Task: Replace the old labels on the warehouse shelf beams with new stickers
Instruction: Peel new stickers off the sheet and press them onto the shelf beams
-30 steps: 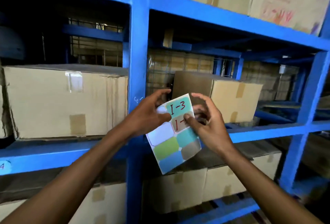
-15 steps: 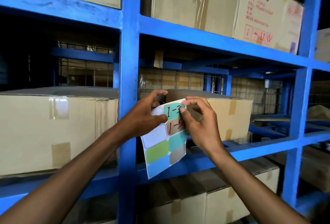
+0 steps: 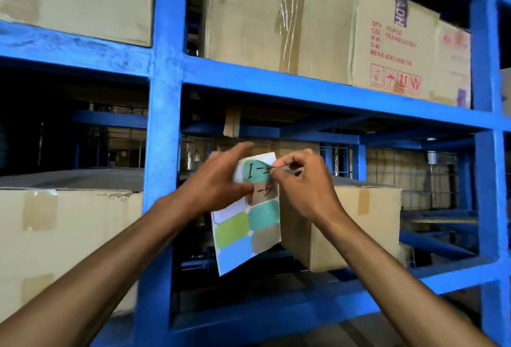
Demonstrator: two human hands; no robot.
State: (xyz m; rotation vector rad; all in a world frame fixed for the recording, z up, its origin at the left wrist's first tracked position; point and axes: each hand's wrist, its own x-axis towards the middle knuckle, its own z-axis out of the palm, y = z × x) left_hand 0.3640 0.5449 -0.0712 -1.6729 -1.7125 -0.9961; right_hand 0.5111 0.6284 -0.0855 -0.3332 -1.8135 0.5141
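Note:
A white sticker sheet [image 3: 247,232] with coloured labels hangs upright in front of the blue rack. My left hand [image 3: 218,183] holds its upper left part, thumb pressed on the front. My right hand [image 3: 304,183] pinches the right edge of the top teal sticker [image 3: 255,171], which carries red writing starting "I-". A brown sticker [image 3: 262,191] marked "-5" sits just below it. The blue shelf beam [image 3: 304,89] runs above both hands, with no label visible on it.
A blue upright post [image 3: 163,125] stands just left of my hands. Cardboard boxes [image 3: 276,15] fill the shelf above; another box [image 3: 359,225] sits behind the sheet and a large one [image 3: 69,236] at left. A second post [image 3: 486,153] rises at right.
The view has tilted upward, bringing the upper beam and its boxes into sight. My hands rose with the sheet, and my right fingers moved from the brown sticker to the teal sticker's edge.

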